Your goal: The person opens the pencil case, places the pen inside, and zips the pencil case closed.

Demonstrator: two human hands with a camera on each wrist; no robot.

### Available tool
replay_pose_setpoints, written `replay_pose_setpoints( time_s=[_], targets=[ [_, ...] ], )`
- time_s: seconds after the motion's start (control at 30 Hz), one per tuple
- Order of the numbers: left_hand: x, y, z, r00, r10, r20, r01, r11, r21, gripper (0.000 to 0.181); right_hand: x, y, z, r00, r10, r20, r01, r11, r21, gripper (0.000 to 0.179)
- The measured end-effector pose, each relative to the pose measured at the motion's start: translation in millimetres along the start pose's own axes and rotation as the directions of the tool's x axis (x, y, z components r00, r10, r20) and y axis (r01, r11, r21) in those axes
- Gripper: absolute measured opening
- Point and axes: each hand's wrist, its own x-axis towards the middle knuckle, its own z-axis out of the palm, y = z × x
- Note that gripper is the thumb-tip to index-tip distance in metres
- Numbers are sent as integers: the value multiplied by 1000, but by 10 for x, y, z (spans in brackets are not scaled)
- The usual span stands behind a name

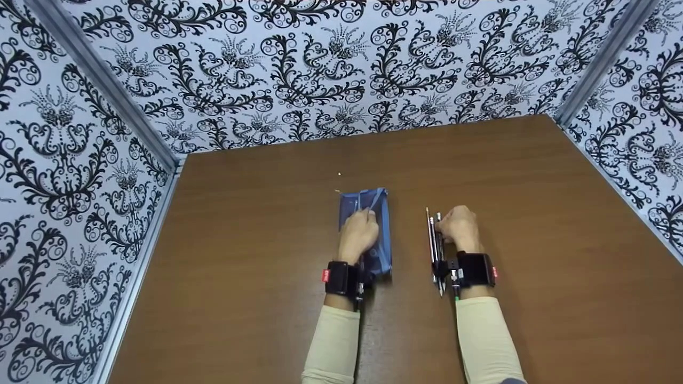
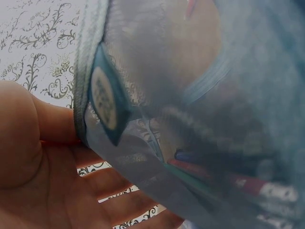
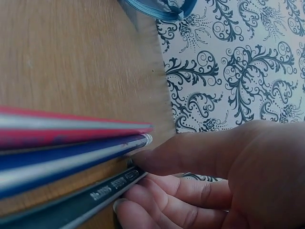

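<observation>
My left hand (image 1: 359, 234) grips a blue mesh zip pouch (image 1: 382, 234) near the middle of the table. In the left wrist view its edge runs between the thumb and the fingers, beside a small fabric tag (image 2: 106, 98). Pencils (image 2: 252, 183) show blurrily through the mesh. To the right, my right hand (image 1: 460, 226) pinches the end of a dark green pencil (image 3: 95, 198) between thumb and fingers. Alongside it lie a blue pencil (image 3: 71, 160) and a red pencil (image 3: 71, 129), roughly parallel, with the thumb close by the blue one's end.
The brown wooden table (image 1: 256, 224) carries the pouch and the pencils. White walls with black scrollwork (image 1: 320, 69) enclose its back and sides, with grey metal posts (image 1: 608, 58) at the corners. A tiny pale speck (image 1: 339, 174) lies beyond the pouch.
</observation>
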Motion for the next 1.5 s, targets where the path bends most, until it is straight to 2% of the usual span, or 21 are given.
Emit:
replay_pose_setpoints(
  time_s=[0.27,0.47,0.77,1.0,1.17,1.5],
  targets=[
    [4,-6,6,1000,-2,4,2,1000,-14,40,8,-10,-1,1000,15,3,-15,1000,-8,11],
    [8,-5,12,1000,-6,-9,6,1000,-19,39,2,-1,-9,1000,17,10,-17,999,31,11],
    [11,15,7,998,-58,14,58,998,13,45,-32,-11,-28,999,35,-28,-33,998,48,13],
    [3,25,2,997,-69,32,69,998,1,45,-41,-22,-54,997,17,-70,-16,1000,15,11],
    [-2,22,1,997,-76,31,76,997,-4,45,-48,-31,-70,997,19,-71,-18,1000,17,14],
    [1,27,6,996,-84,18,84,996,-9,44,-79,-68,-90,999,22,-37,-17,992,127,19]
  ],
)
